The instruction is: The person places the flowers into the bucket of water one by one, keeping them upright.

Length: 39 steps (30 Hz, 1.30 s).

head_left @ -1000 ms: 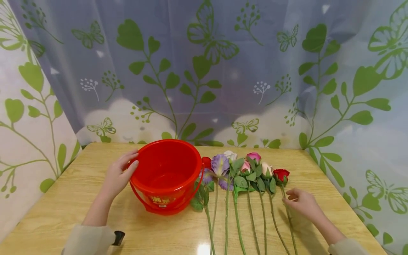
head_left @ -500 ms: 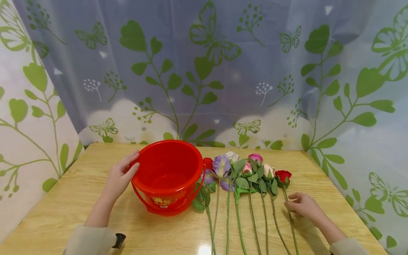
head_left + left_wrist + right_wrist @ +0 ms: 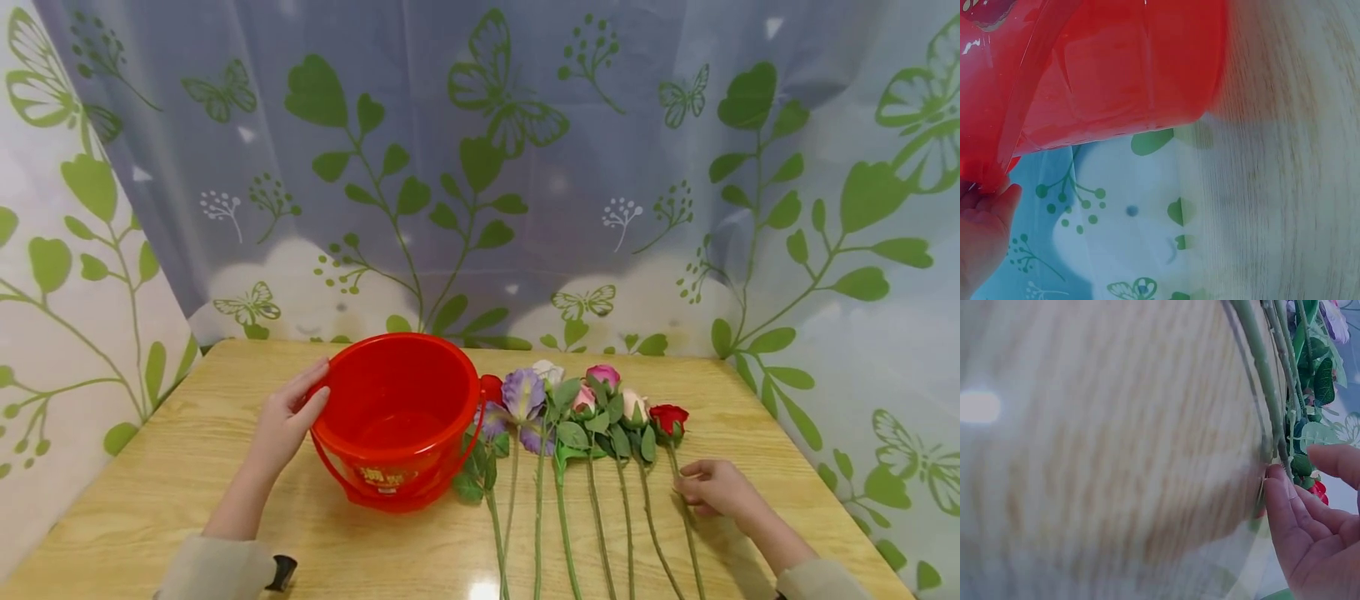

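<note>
A red plastic bucket stands on the wooden table, its thin handle hanging down the front. My left hand holds the bucket's left rim, with the thumb over the edge; the left wrist view shows the fingers curled at the rim. Right of the bucket several artificial flowers lie side by side, stems toward me. At the far right is a red rose. My right hand is at this rose's stem. In the right wrist view its fingertips touch the stem, while the thumb stands apart.
Beside the bucket lie a purple iris, a white flower, pink roses and a cream rose, their leaves overlapping. Another red flower is partly hidden by the bucket. A patterned curtain rises behind the table's far edge.
My right hand has shifted slightly toward me along the red rose's stem, and its fingers have come closer to it. My left hand stays on the bucket's rim. The head view has tilted a little.
</note>
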Motion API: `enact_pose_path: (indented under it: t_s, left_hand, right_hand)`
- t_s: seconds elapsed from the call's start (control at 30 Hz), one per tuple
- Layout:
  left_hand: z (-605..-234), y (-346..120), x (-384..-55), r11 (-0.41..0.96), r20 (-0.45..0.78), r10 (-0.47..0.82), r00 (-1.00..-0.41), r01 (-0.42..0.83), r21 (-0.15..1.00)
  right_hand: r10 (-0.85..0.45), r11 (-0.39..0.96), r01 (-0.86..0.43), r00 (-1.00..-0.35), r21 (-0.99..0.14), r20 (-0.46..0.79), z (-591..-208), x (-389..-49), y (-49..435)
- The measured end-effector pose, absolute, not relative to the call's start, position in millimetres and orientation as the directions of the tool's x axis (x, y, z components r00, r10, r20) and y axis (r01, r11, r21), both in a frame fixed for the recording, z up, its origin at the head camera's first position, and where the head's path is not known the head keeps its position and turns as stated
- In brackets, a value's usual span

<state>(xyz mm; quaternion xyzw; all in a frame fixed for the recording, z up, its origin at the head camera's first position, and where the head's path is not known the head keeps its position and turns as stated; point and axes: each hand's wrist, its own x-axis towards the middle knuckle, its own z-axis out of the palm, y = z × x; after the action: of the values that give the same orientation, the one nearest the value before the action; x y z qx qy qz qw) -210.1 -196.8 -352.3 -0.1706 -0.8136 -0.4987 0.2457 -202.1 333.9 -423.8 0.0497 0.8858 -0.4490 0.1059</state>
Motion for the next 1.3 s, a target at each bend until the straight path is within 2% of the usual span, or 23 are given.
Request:
enact_pose_path:
  t_s: [0.3, 0.8, 1.1, 1.3]
  left_hand:
    - [-352, -197, -209, 0.464, 0.533, 0.027, -0.845, 0.483, 0.743]
    - [-349, -197, -207, 0.444, 0.519, 0.03, -0.854, 0.477, 0.759]
    - [-366, -209, -223, 0.444, 0.5, 0.044, -0.865, 0.465, 0.766]
    - [-351, -198, -210, 0.44, 0.521, 0.042, -0.852, 0.484, 0.756]
  right_hand:
    - [0.016, 0.559, 0.237, -0.961, -0.795, -0.276, -427, -202, 335]
    - [0.033, 0.526, 0.278, -0.951, -0.804, -0.308, -430, -206, 338]
    - [-0.024, 0.353, 0.298, -0.945, -0.887, -0.326, -433, -204, 343]
    - [-0.037, 0.26, 0.307, -0.944, -0.916, -0.327, -433, -202, 348]
